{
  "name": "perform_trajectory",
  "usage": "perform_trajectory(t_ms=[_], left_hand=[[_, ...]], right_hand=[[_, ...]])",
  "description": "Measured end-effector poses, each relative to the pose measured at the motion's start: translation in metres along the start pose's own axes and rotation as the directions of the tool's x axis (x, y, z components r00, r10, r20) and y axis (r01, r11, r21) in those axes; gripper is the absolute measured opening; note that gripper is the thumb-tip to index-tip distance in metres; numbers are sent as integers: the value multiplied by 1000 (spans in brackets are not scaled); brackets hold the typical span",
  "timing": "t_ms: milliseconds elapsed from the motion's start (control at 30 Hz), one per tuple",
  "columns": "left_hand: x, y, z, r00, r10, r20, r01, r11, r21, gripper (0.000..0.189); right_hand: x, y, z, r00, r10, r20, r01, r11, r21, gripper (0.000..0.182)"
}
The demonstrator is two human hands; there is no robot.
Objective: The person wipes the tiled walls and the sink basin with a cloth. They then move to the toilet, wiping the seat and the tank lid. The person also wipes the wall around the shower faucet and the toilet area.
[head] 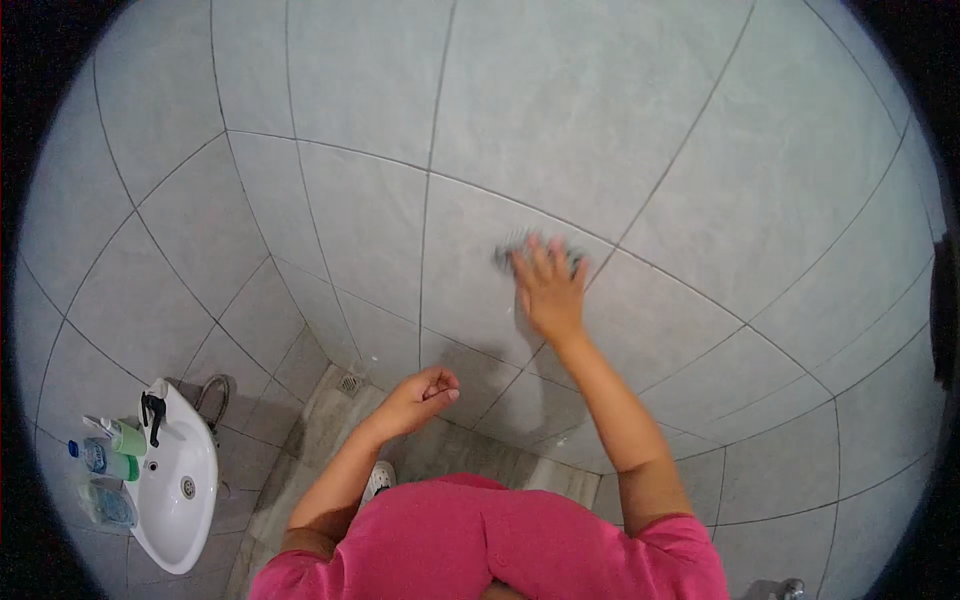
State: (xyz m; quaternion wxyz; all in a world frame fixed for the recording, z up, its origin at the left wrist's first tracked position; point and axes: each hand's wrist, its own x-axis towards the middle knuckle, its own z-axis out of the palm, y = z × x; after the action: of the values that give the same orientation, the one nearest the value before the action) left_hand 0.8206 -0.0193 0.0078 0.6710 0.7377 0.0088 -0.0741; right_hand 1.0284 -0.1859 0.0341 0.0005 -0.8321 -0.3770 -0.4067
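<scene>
My right hand (553, 289) is pressed with spread fingers over a dark grey cloth or scouring pad (511, 253) against the grey wall tiles (480, 217). The hand and the pad are blurred, so the pad's exact kind cannot be told. My left hand (425, 397) hangs in front of the lower wall, its fingers loosely curled, with nothing seen in it. Small white specks lie on the tiles below the right hand.
At the left, a white washbasin (201, 480) with a black faucet (154, 418) carries plastic bottles (95, 455) and a green cup (129, 438). A floor drain (349, 385) sits in the corner. A white shoe (379, 480) shows below. A metal fitting (791, 589) is at lower right.
</scene>
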Motion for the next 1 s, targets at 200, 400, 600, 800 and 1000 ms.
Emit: perform_trajectory(t_ms=[200, 400, 600, 800, 1000], left_hand=[[-16, -16, -35, 991, 92, -101, -87, 995, 47, 19], [-36, -54, -63, 977, 58, -206, -70, 996, -52, 16], [-37, -51, -78, 961, 113, -252, -113, 994, 12, 17], [-43, -40, -96, 951, 127, -280, -123, 992, 31, 17], [-62, -50, -109, 920, 136, -369, -148, 989, -5, 18]], right_hand=[[-60, 9, 27, 961, -216, 174, 224, 974, -28, 46], [100, 30, -79, 948, 115, -297, -151, 983, -101, 43], [177, -7, -82, 868, 150, -474, -217, 972, -90, 44], [85, -86, 23, 989, -136, 56, 138, 990, -32, 46], [44, -80, 36, 899, -341, 274, 332, 940, 80, 50]])
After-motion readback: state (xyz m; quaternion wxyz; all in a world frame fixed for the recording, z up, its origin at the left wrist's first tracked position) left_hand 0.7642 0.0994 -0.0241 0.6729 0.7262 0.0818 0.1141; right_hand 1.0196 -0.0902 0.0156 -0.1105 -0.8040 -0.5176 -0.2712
